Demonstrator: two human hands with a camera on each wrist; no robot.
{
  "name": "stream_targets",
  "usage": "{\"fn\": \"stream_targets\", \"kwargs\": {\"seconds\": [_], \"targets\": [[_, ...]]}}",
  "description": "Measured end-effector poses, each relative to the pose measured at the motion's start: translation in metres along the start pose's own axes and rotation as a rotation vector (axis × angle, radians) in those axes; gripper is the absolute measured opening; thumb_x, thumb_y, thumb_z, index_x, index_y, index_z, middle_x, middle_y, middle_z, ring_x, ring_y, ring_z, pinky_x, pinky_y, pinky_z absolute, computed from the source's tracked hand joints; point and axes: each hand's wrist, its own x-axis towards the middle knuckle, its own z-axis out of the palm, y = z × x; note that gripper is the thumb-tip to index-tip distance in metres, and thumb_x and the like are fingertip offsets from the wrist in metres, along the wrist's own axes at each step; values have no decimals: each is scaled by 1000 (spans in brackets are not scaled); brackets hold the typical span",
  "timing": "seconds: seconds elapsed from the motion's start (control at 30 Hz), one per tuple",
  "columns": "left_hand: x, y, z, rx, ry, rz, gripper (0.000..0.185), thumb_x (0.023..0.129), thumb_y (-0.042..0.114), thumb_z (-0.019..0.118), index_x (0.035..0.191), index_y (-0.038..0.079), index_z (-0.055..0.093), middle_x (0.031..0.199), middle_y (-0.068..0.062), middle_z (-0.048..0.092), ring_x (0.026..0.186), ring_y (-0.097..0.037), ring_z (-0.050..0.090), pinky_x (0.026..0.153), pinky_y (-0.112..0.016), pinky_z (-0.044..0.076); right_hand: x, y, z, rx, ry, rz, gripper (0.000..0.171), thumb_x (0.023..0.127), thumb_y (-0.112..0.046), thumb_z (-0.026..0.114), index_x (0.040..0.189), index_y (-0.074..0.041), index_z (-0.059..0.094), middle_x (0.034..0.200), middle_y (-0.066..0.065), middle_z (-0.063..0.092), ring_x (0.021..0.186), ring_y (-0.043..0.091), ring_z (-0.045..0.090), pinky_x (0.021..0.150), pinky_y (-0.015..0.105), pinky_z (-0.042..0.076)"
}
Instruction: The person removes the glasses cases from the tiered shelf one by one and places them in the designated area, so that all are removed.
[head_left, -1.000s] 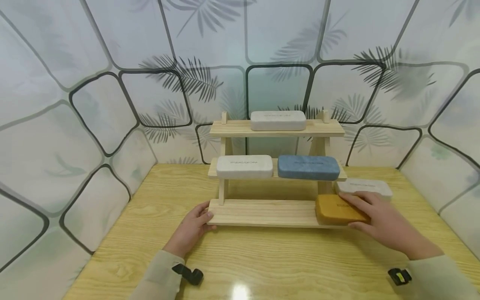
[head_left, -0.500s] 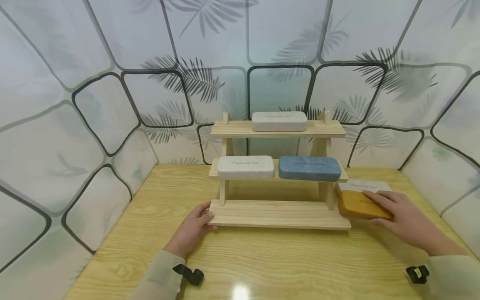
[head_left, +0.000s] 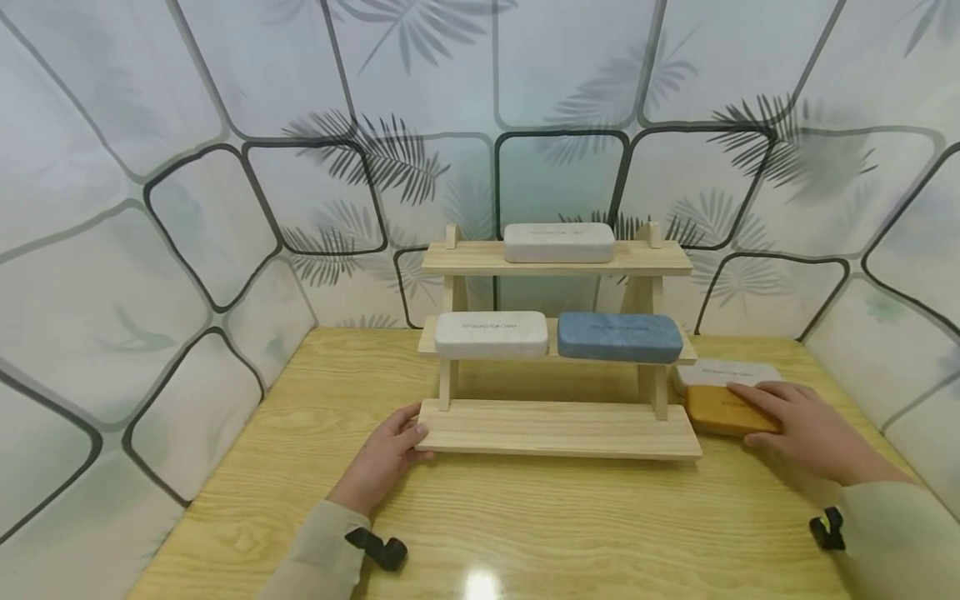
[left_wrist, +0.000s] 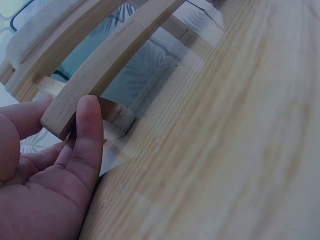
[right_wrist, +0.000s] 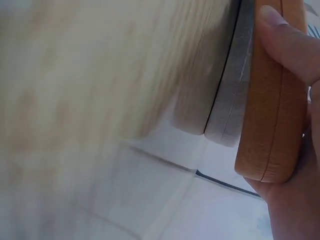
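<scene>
My right hand [head_left: 813, 433] grips an orange glasses case [head_left: 727, 410] just off the right end of a wooden tiered stand [head_left: 558, 429]. A light grey glasses case [head_left: 731, 371] lies on the table behind it, partly covered by the orange one. In the right wrist view my thumb presses one long side of the orange case; I cannot tell whether the two cases touch. My left hand [head_left: 386, 458] holds the left end of the bottom shelf, thumb on one side and fingers on the other in the left wrist view. The bottom shelf's top shows bare wood.
On the middle shelf a white glasses case [head_left: 491, 335] sits left of a blue glasses case [head_left: 618, 337]. Another pale glasses case [head_left: 558, 243] is on the top shelf. The wood-grain table [head_left: 525, 525] is bounded by patterned walls behind and at both sides.
The orange case has left the right end of the bottom shelf and moved right with my right hand, in front of the grey case. My left hand has stayed on the stand.
</scene>
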Motion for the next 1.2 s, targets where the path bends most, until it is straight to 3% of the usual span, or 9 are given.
{"fn": "stream_targets", "kwargs": {"seconds": [0.27, 0.5, 0.73, 1.2], "targets": [[0, 0, 1, 1, -1, 7, 58, 108, 16, 51, 157, 0, 24, 142, -25, 46, 114, -26, 58, 88, -36, 56, 14, 5, 3, 29, -62, 18, 77, 85, -32, 83, 151, -12, 48, 135, 24, 50, 117, 53, 44, 92, 72, 40], [1, 0, 1, 1, 1, 2, 59, 108, 15, 50, 158, 0, 23, 142, -24, 46, 114, -26, 58, 89, -36, 56, 21, 9, 6, 45, -103, 43, 68, 90, -21, 77, 149, -6, 48, 142, 33, 42, 121, 62, 38, 96, 77, 34], [0, -1, 0, 9, 3, 4, 60, 108, 17, 52, 158, 0, 24, 139, -24, 47, 113, -26, 59, 88, -35, 56, 29, 9, 10, 44, -85, 5, 64, 89, -13, 76, 147, -2, 50, 146, 36, 40, 126, 61, 38, 100, 74, 34], [1, 0, 0, 6, 0, 0, 58, 108, 16, 50, 157, 0, 23, 136, -23, 48, 111, -25, 58, 87, -35, 56, 35, -1, 8, 61, -124, 60, 64, 93, -14, 71, 152, -6, 45, 149, 39, 33, 130, 63, 33, 100, 75, 34]]}}
